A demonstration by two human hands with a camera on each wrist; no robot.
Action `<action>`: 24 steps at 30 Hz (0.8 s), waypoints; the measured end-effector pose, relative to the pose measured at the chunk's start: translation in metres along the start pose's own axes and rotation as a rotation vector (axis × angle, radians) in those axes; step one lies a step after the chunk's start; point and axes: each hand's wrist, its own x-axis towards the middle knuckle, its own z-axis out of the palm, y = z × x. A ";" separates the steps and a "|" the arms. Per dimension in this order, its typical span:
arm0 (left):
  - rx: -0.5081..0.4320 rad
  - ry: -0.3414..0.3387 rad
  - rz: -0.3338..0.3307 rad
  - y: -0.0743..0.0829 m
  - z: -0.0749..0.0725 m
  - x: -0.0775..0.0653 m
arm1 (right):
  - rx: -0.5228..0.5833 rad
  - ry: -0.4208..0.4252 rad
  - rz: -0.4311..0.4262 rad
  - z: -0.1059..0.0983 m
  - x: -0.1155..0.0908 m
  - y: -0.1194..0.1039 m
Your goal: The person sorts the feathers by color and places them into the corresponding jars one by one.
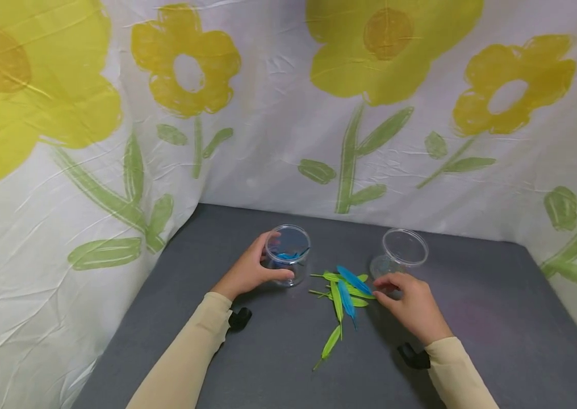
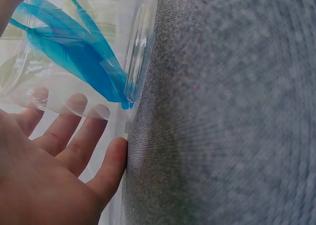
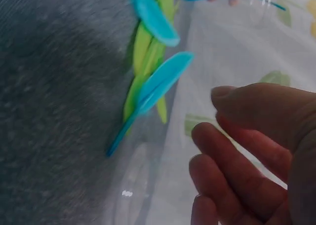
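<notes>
Feathers [image 1: 330,342], several green and two blue, lie loose on the table [image 1: 268,358] and seem what is left to do; beside them the right hand [image 1: 413,304] holds nothing, fingers loosely bent. Beyond, the left hand [image 1: 253,272] curls round a clear jar [image 1: 301,268] already holding blue feathers [image 1: 288,257]; another jar [image 1: 404,258] stands farther right.

blue feathers [image 1: 354,280], lime-green feathers [image 1: 331,342]

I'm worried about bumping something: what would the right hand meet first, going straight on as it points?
The right hand would likely meet the nearest blue feather first, though depth is unclear.
</notes>
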 end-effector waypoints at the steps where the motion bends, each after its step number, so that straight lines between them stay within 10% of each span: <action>1: 0.001 0.002 -0.001 0.000 0.000 0.000 | -0.012 -0.006 0.007 0.001 0.000 0.001; 24: 0.006 -0.001 -0.023 0.004 0.001 -0.001 | -0.041 -0.109 0.112 0.009 0.002 0.014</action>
